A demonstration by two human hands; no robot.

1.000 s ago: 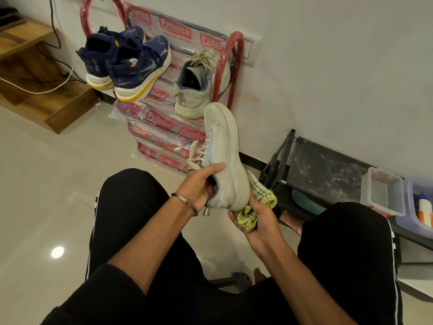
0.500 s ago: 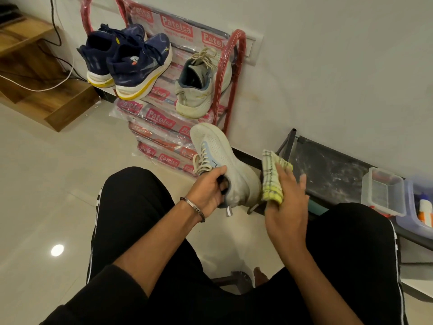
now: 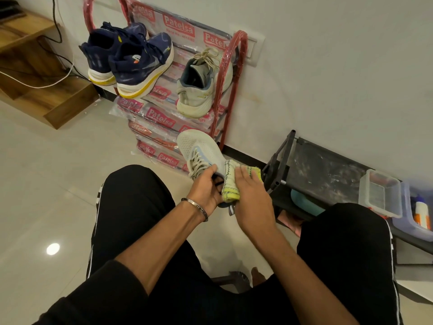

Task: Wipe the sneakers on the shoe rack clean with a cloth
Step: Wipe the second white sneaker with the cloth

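Hands both engaged: left hand [image 3: 206, 186] grips the collar of the white mesh lace-up sneaker [image 3: 199, 152], judged light, soft-sided and best held there, toe pointing towards the red-framed shoe rack [image 3: 225, 90], while right hand [image 3: 251, 198] presses the yellow-and-white checked cloth [image 3: 230, 181] flat-fingered against its side.
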